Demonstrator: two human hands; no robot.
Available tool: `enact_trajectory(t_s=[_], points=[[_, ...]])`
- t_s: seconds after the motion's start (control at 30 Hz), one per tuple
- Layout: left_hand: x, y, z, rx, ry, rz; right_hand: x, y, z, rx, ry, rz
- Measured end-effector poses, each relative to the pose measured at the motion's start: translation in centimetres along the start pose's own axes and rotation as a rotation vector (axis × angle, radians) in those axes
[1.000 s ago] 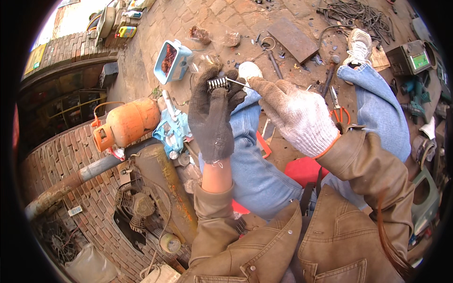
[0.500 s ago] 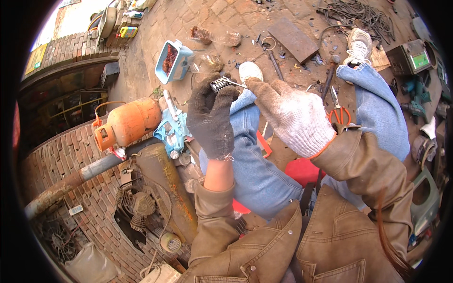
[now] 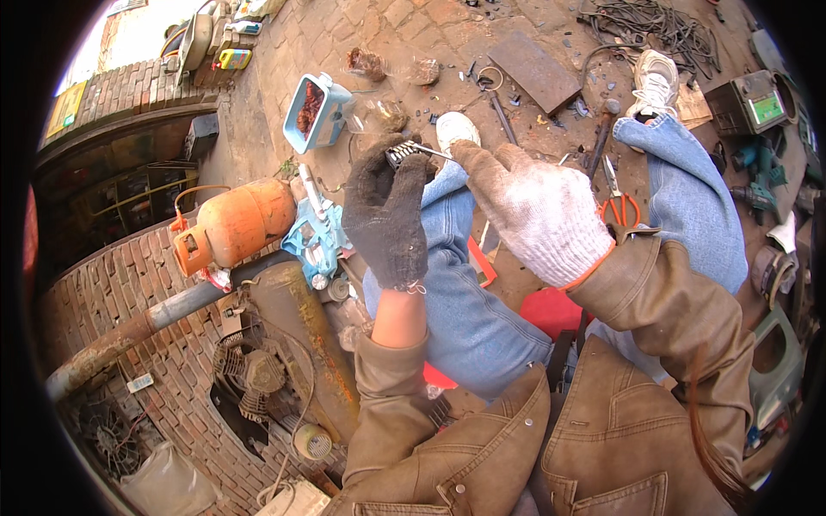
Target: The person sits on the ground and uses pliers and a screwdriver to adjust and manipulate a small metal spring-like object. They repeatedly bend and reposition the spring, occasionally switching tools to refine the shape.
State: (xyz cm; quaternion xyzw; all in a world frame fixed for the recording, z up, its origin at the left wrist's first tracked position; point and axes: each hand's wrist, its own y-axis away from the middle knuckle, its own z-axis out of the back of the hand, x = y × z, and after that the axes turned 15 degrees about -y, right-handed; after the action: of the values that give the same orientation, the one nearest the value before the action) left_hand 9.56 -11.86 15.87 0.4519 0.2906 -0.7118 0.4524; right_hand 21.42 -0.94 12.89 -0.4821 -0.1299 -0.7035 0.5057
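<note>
Far to my left I saw an orange gas bottle [image 3: 234, 225] lying on its side on the brick ground. Just beside it was a light blue tool [image 3: 315, 243]. Further up sat a blue plastic can [image 3: 316, 112] with a hole cut in its side and something red inside.

Then came my left hand [image 3: 389, 212] in a dark glove. It was closed around a small metal spring [image 3: 399, 154], which poked out at the top of the glove, above my left knee. A thin metal wire [image 3: 436, 153] stuck out from the spring toward the right.

My right hand [image 3: 535, 211] wore a whitish glove with an orange cuff. Its finger and thumb pinched the other end of the wire, so both hands met at that little piece. The hands were very close, almost touching.

Below them were my blue jeans [image 3: 469, 301] and my brown jacket sleeves [image 3: 671, 327]. A white shoe [image 3: 453, 131] showed just past the spring.

To the right, scissors with orange handles [image 3: 619, 205] lay on the ground between my legs. Further up was a flat rusty metal plate [image 3: 533, 70], and a pile of dark wires [image 3: 654, 24]. At the far right stood a green box [image 3: 750, 103].
</note>
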Motion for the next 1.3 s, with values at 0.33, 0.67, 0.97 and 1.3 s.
enact_trajectory(t_s=[0.33, 0.67, 0.97, 1.3], points=[[0.1, 0.2, -0.1, 0.005, -0.019, 0.070, 0.0, -0.1, 0.6, 0.065, 0.044, -0.012], [0.2, 0.3, 0.2, 0.171, -0.068, 0.055, -1.0, -0.8, 2.5, 0.193, -0.006, -0.038], [0.3, 0.2, 0.7, 0.367, -0.308, -0.035, -1.7, -2.0, 5.5, 0.286, -0.091, -0.114], [0.2, 0.3, 0.9, 0.544, -0.388, -0.026, -3.2, -2.4, 6.7, 0.470, -0.268, -0.178]])
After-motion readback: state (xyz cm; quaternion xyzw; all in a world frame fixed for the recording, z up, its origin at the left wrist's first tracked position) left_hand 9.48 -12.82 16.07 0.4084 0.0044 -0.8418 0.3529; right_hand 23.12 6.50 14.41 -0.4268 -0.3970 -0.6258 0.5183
